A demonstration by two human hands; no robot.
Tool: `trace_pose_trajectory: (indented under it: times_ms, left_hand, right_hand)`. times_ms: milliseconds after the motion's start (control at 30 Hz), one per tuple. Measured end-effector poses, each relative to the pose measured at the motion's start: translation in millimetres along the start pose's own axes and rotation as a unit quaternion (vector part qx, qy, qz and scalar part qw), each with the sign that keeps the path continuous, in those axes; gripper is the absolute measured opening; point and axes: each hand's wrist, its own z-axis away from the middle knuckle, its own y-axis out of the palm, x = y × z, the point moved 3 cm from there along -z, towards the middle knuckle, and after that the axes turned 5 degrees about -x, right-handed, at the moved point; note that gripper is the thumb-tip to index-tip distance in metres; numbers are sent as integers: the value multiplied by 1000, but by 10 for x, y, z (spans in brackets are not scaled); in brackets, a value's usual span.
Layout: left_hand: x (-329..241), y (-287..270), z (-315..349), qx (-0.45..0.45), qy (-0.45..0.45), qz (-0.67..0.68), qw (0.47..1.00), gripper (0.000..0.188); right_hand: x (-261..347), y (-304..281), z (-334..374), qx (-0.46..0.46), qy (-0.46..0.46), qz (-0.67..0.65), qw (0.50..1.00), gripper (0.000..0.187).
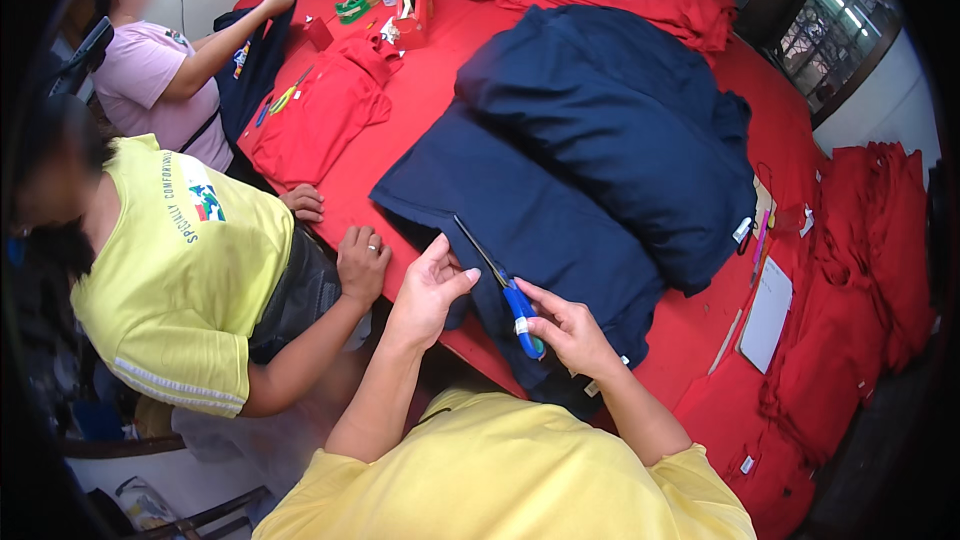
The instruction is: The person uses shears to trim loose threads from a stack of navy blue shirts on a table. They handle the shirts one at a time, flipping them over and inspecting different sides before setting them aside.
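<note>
Navy garments (540,200) lie in a thick, folded pile on the red-covered table in front of me. At the pile's near-left edge, my left hand (425,295) is bent with thumb and fingers close together at the cloth; the edge seems pinched there, though the fingertips partly hide it. A pair of scissors (515,300) with blue handles is in my right hand (575,337), its fingers wrapped round the grips. The narrow blades look nearly together and point away to the left, over the navy cloth just right of my left hand.
On my left a person in yellow rests both hands at the table's edge (345,210); beyond, another person lifts a navy garment. Red garments (330,110) and a red tape dispenser (412,20) sit farther off. At right are a white card (767,315) and piled red garments (830,340).
</note>
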Motion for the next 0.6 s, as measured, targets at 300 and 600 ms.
trace_pose_trajectory:
  times_ms: [300, 600]
  left_hand:
    - [-12, -148, -179, -24, 7, 51, 998, 33]
    - [19, -209, -246, -41, 4, 73, 996, 36]
  right_hand:
    - [-9, 76, -142, -20, -122, 50, 991, 53]
    - [-59, 37, -280, 10, 16, -25, 999, 52]
